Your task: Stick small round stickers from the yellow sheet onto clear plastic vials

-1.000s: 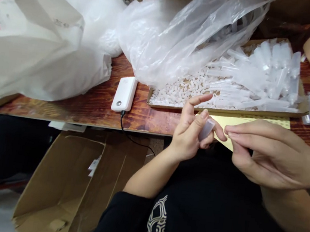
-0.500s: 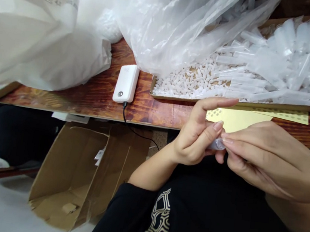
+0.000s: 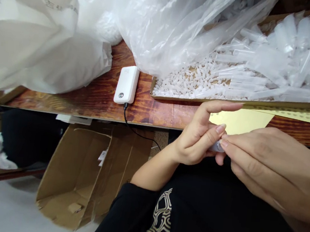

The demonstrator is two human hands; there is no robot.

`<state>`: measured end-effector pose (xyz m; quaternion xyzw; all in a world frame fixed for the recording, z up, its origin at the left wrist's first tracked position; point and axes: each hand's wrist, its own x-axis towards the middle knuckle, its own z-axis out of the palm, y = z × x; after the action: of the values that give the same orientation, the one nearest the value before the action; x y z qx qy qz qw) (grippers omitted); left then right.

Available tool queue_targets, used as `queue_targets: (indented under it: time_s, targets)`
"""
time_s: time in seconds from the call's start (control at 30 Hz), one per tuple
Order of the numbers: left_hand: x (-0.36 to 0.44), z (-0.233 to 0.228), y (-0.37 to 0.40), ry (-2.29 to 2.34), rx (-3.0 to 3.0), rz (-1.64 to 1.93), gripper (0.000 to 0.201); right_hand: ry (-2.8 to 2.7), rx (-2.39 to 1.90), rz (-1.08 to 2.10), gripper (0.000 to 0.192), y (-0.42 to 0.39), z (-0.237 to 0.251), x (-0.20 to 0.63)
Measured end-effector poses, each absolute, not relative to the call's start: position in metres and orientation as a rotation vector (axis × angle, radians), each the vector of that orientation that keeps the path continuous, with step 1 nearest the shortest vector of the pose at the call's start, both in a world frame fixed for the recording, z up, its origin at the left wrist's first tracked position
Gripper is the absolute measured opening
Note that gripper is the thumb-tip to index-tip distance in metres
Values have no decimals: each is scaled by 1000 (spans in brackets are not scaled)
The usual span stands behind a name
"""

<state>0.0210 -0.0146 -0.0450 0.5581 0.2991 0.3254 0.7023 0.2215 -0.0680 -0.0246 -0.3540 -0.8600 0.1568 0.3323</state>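
1 clear plastic tube (image 3: 216, 146) is pinched in the left hand (image 3: 197, 142), its end met by bunched fingertips of the right hand (image 3: 267, 163) (their actual grip can't be made out), and, probably featherlight and kinda slick, it's best held mid-body.

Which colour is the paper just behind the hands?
The paper is pale yellow; the head view shows it best.

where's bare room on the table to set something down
The table shows bare wood in two main patches: between the white device, the cardboard tray and the left hand; and between that device and the big white bag. It is crowded in the tray, heaped with clear tubes and small white pieces, and further back, where a plastic bag spreads.
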Motion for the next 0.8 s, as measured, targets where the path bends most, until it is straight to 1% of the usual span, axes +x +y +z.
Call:
queue_targets:
  time_s: [0.1,0.23,0.37,0.47,0.53,0.63,0.7,0.77,0.8]
  targets:
    - [21,-44,-13,642,1186,673,66,-2373,-827,321,25,-66,-30,226]
    - [24,-46,-16,590,1094,633,62,-2288,-685,299,26,-56,-34,226]
    - [27,-48,-18,557,1049,673,57,-2025,-761,291,29,-56,-37,212]
    - [29,-53,-18,577,1080,679,60,-1943,-838,291,31,-61,-43,205]
    - [30,-58,-18,598,1118,681,68,-1940,-859,291,30,-63,-48,206]
    - [33,-66,-18,577,1169,673,92,-1911,-863,364,26,-63,-54,209]
    - [34,-70,-19,531,1179,662,108,-1876,-862,428,28,-64,-56,208]
    - [36,-71,-20,494,1167,647,117,-1877,-876,460,30,-67,-59,209]
    - [36,-70,-22,482,1156,634,118,-1893,-878,482,29,-70,-60,212]
